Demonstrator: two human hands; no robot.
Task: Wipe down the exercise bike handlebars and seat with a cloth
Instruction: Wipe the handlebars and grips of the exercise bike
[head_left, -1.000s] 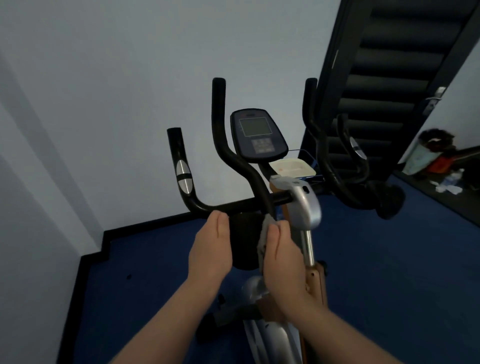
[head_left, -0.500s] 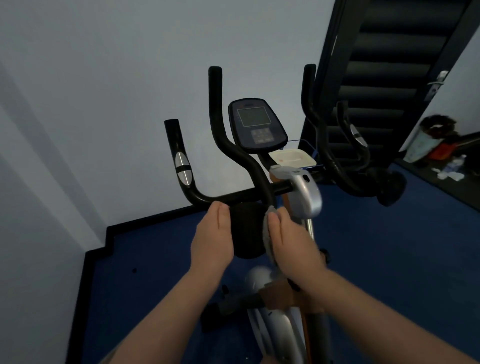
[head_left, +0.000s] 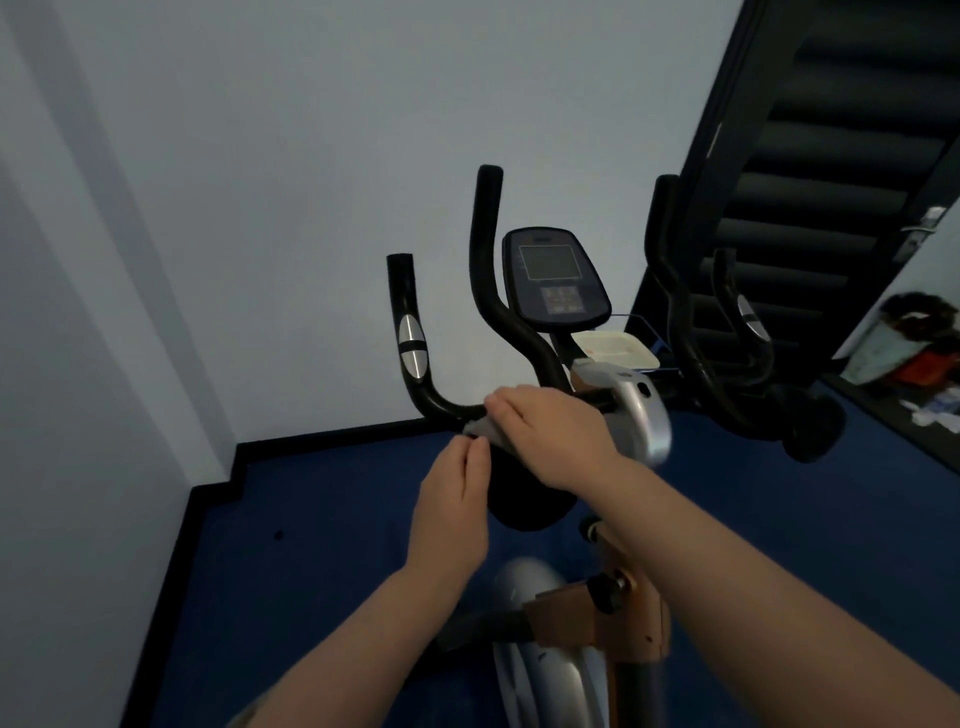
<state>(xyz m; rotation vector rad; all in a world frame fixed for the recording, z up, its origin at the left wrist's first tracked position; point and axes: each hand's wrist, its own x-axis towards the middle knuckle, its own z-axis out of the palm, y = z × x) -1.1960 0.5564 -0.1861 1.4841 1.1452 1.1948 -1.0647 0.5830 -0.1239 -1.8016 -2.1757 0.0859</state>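
The exercise bike's black handlebars (head_left: 488, 291) rise in the middle of the head view, with a console (head_left: 553, 278) between them. A grey cloth (head_left: 480, 428) lies over the low horizontal bar on the left side. My right hand (head_left: 550, 434) lies across that bar on top of the cloth, fingers curled over it. My left hand (head_left: 452, 499) is just below and pinches the cloth's lower edge. A round black part (head_left: 524, 493) sits under both hands. The seat is out of view.
A silver housing (head_left: 636, 410) and an orange-brown frame post (head_left: 623, 618) stand right of my hands. Blue carpet (head_left: 322, 571) covers the floor, with white walls to the left. A dark louvred door (head_left: 831, 156) and floor clutter (head_left: 914, 353) are at right.
My right hand has moved up and left with the cloth onto the horizontal bar. My left hand has left the black part's side and now pinches the cloth. The view has shifted.
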